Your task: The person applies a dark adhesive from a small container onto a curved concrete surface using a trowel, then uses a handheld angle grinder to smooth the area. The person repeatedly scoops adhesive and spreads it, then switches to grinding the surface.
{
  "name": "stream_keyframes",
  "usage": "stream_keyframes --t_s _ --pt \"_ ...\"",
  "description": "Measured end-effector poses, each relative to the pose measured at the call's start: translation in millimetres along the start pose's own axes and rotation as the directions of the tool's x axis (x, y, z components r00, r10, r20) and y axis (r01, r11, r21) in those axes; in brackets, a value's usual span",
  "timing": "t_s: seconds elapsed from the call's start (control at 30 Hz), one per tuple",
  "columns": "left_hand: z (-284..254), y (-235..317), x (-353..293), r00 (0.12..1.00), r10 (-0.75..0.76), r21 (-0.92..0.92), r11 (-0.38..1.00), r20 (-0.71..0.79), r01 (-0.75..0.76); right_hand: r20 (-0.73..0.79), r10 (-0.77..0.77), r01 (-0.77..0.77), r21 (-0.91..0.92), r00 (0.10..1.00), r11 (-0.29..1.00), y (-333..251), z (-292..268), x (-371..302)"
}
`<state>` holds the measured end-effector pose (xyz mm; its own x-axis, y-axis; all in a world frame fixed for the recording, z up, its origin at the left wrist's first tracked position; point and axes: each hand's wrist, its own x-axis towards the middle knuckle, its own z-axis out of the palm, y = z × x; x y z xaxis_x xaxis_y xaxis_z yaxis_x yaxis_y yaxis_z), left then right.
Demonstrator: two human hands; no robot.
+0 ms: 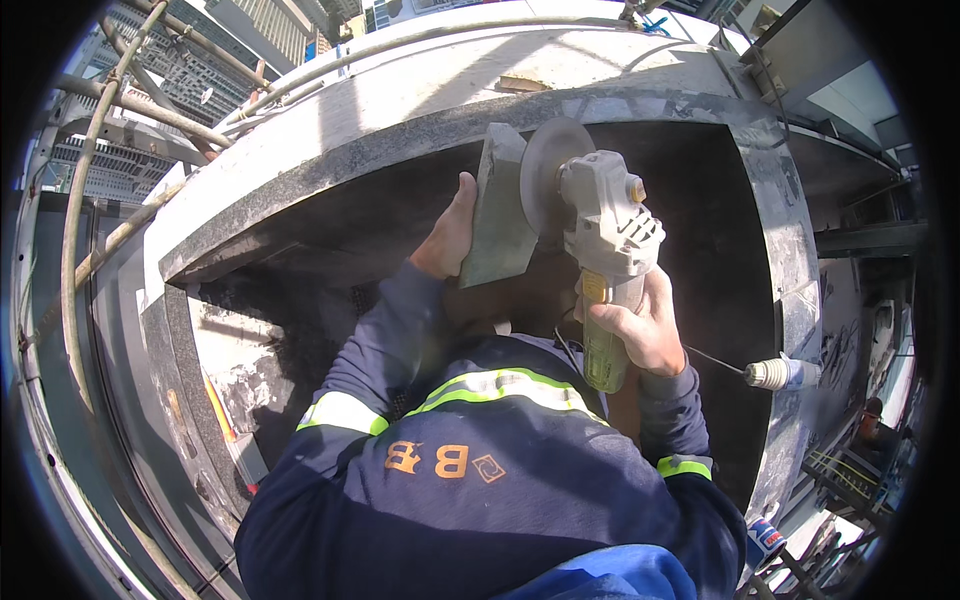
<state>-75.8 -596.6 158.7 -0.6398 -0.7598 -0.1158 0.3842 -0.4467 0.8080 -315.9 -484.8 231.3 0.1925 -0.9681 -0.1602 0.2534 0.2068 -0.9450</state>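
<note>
My left hand (447, 238) grips a flat grey-green stone slab (500, 225) by its left edge, the thumb pointing up and the other fingers hidden behind it. The slab stands tilted, its lower end cut at a slant. Wrapped around the body of a dusty angle grinder (612, 225) is my right hand (652, 325). The grinder's large pale disc (545, 185) is edge-on beside the slab's right side; whether the two touch, I cannot tell.
A dark stone ledge (350, 165) frames the recess around me. Scaffold poles (85, 200) rise on the left, with buildings far below. A ribbed pale cylinder (770, 374) lies on the right ledge, a thin line running to it. An orange-and-white tool (220, 408) leans at lower left.
</note>
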Motion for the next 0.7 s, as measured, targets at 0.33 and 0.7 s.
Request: stream_keyframes --t_s 0.33,0.7 --pt "17 -12 11 0.995 -0.059 -0.071 0.996 -0.077 0.054 -0.011 0.113 -0.114 -0.117 0.994 0.987 -7 1 -4" --pt "9 -40 25 0.992 -0.082 0.045 0.995 -0.094 0.086 -0.042 0.117 -0.122 -0.129 0.992 0.984 -11 -11 -12"
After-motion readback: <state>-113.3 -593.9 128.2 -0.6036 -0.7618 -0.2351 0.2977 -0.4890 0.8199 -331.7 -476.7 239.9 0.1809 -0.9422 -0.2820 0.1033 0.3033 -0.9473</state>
